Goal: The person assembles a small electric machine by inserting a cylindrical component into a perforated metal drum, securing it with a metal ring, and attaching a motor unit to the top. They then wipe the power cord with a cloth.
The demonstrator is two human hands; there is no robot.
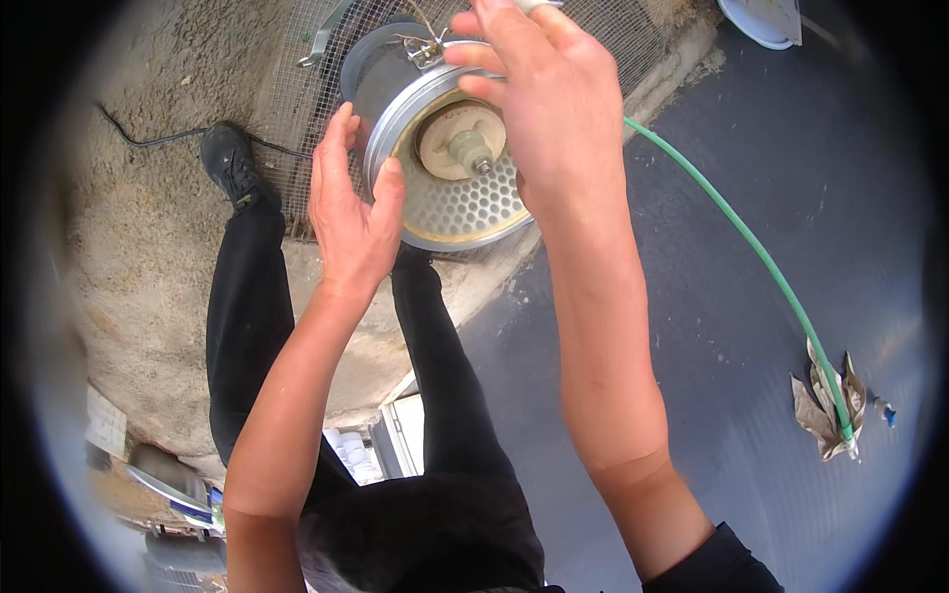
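Note:
A round metal drum [453, 229] with a silver rim tilts toward me. Inside it are a perforated plate, a pale disc and a central shaft [473, 153] with a threaded tip. My left hand [354, 212] is at the drum's left side, its fingers stretched along the outside and its thumb by the rim. My right hand [559, 99] reaches over the drum's upper right, its fingers spread apart. It hides part of the rim. A wire clasp [425, 49] sits at the top of the rim. Just past my right hand, a white thing is cut off by the upper edge.
Wire mesh [297, 94] lies under the drum, beside rough concrete. A green hose [736, 217] crosses the dark sheet on the right to dry leaves [825, 400]. A black cable [163, 138] passes by my shoe [229, 163]. At the upper right is a white basin [756, 20].

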